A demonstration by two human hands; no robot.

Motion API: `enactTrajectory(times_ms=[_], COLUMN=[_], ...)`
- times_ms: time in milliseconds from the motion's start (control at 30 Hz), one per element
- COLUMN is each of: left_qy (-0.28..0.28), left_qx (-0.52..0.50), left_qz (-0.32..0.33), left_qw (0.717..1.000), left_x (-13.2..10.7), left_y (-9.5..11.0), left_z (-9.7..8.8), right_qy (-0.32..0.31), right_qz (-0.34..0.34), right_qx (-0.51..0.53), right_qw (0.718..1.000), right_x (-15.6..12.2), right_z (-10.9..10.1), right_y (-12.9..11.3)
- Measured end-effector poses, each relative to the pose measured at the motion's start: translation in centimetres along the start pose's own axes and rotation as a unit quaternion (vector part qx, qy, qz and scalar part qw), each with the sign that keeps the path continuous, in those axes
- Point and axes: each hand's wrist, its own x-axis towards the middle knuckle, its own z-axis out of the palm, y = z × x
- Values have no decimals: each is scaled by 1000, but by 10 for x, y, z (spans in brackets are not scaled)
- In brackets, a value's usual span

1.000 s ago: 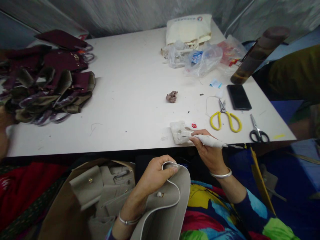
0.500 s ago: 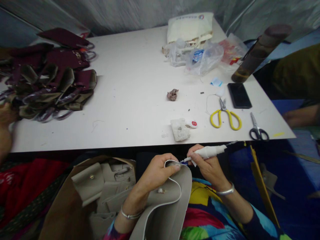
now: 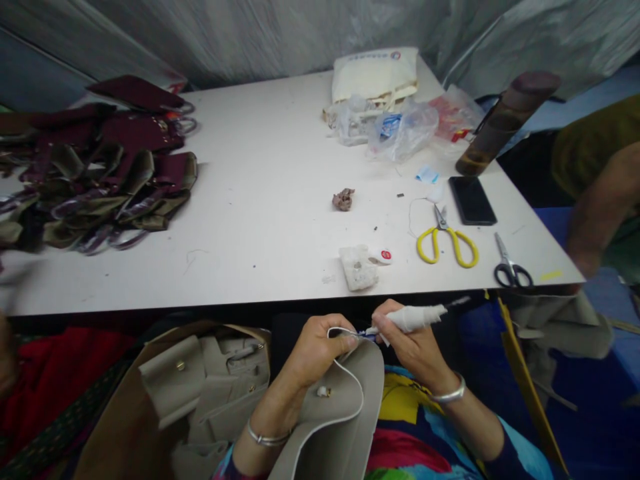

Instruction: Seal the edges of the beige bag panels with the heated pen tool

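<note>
My left hand (image 3: 320, 350) pinches the edge of a beige handbag (image 3: 340, 400) between thumb and fingers. The bag lies across my lap, its curved white-edged rim upward, with a small metal fitting below my hand. My right hand (image 3: 413, 343) is wrapped round a slim tool with a white-wrapped handle (image 3: 417, 319). The tool's thin end meets the bag's edge beside my left thumb, where a bit of blue shows. What kind of tool it is, I cannot make out.
A cardboard box (image 3: 115, 400) of beige bags stands at my left. On the white table (image 3: 265, 200) lie maroon bags (image 3: 145, 130), yellow-handled scissors (image 3: 445, 240), black-handled scissors (image 3: 510, 267), a phone (image 3: 473, 200), a dark bottle (image 3: 507, 123) and plastic bags (image 3: 405, 130). Co-workers' arms show at both sides.
The whole view has shifted slightly. My tool has tilted a little, its thin end still at the bag edge. At the right, beige pieces now show below a co-worker's arm.
</note>
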Motion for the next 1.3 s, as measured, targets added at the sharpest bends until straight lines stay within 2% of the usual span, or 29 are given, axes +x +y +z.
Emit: enactTrajectory(times_ms=[133, 233, 367, 467, 633, 867, 967, 1133, 1233, 1300], left_qy=[27, 47, 66, 81, 109, 117, 127, 155, 169, 167], left_qx=[-64, -100, -132, -164, -231, -260, -269, -271, -273, -271], left_qz=[-8, -22, -26, -38, -61, -57, -63, -83, -85, -86], left_qw=[998, 994, 989, 982, 965, 957, 953, 946, 943, 944], left_x=[3, 4, 3, 1, -4, -14, -20, -30, -33, -34], left_y=[-5, -6, -6, -5, 0, -5, -10, -16, -17, -18], left_z=[-5, -8, -13, -18, -27, -29, -29, -30, -28, -25], right_qy=[32, 96, 171, 197, 163, 114, 90, 42, 22, 37], right_qz=[12, 20, -22, -56, -78, -104, -118, -177, -191, -200], right_qx=[66, 90, 36, -30, -77, -134, -204, -312, -333, -328], right_qw=[997, 991, 984, 978, 981, 979, 968, 933, 923, 923], right_x=[-13, -11, 10, 28, 45, 57, 63, 66, 63, 59], right_z=[12, 17, 6, -7, -16, -20, -21, -20, -22, -23], right_y=[9, 12, 12, 12, 14, 16, 9, 2, 3, 2])
